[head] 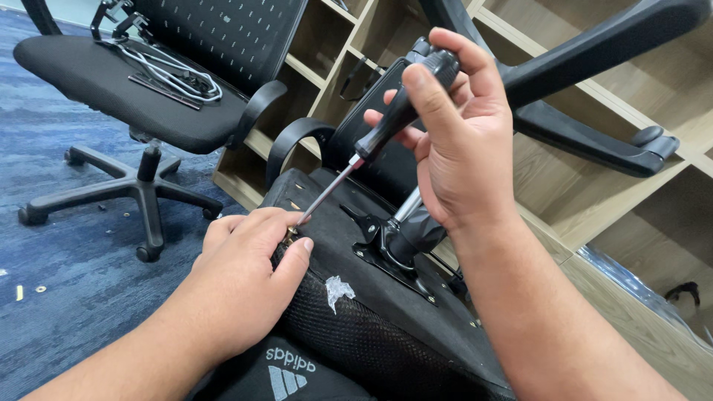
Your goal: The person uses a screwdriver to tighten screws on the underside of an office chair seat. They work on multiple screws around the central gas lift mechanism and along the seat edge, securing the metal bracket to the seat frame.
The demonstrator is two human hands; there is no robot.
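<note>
The right hand (464, 141) is closed around the black handle of a screwdriver (386, 126), with the thumb laid along the near side of the handle and the fingers wrapped behind it. The handle points up and to the right; the metal shaft slopes down and to the left, and its tip ends at the fingers of the left hand (245, 278). The left hand rests on the edge of an overturned chair seat (356, 327), with the thumb and forefinger pinched narrowly together around a small brass-coloured fastener (290, 236) at the screwdriver tip; the fastener is mostly hidden, so its exact type cannot be determined. The seat lies underside up across the person's lap, its black mesh edge toward the camera and a scrap of clear plastic film (338, 288) stuck to it. A black metal mounting plate (390, 256) is fixed to the seat underside, just right of the screwdriver tip, and a gas-lift column (416, 223) rises from it behind the right hand. The chair's star base (587, 96) projects upward to the right, in front of wooden shelving (639, 171). A second, upright office chair (134, 82) stands on blue carpet (67, 297) at upper left, with grey cables (174, 74) lying on its seat.
</note>
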